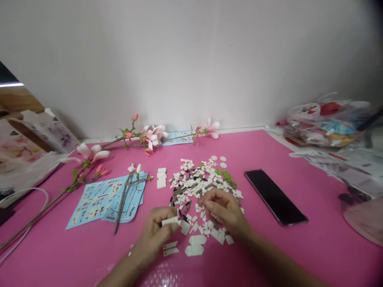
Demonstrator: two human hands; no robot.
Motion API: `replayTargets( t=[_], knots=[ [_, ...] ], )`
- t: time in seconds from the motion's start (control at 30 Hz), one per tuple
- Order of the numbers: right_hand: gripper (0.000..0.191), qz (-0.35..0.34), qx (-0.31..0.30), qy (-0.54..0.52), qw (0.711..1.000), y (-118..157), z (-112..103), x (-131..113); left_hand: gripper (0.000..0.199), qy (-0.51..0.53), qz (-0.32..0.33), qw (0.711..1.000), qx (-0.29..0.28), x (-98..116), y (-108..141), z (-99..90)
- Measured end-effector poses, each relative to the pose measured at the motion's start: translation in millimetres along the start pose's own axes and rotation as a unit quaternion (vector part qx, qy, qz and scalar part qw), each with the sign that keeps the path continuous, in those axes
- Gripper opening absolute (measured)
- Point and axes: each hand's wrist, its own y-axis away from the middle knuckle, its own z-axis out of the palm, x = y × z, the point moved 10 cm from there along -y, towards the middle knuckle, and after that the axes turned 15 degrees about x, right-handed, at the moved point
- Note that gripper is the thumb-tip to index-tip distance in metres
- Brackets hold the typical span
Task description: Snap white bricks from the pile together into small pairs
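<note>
Two hands work over one heap of white plastic building bricks point(194, 187) on a pink mat point(299, 255). The left hand point(154, 235) pinches a single white brick point(170, 221) between thumb and fingers; the right hand point(223, 209), fingers curled together, touches the heap, its hold unclear. One black smartphone point(275, 197) lies just right, two printed blue sheets point(104, 201) left, open mat between.

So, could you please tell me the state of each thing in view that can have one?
left hand: grip closed on a white plastic brick
right hand: fingers curled, just above a loose pile of white bricks
smartphone: lying flat, dark
blue instruction sheets: spread open, overlapping
artificial magnolia branch: lying flat, in bloom
plastic bag: crumpled, stuffed
</note>
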Motion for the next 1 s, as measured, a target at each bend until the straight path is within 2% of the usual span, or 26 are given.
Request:
replayTargets(
  t=[0.2,0.4,0.67,1.0],
  knots=[
    [0.017,-0.033,0.076,-0.05,0.995,-6,-19,-6,0.027,0.076,-0.006,0.995,0.068,-2,-3,-15.5],
    [0.018,-0.004,0.124,-0.113,0.986,-10,-30,-6,0.029,0.132,-0.03,0.986,0.1,-12,-7,-18.6],
    [0.018,0.013,0.112,-0.099,0.989,-8,-26,-2,0.025,0.146,-0.052,0.984,0.087,-14,-8,-15.7],
    [0.019,0.019,0.117,-0.085,0.989,-7,-25,-3,0.024,0.084,-0.061,0.99,0.096,-14,-7,-16.8]
  ],
)
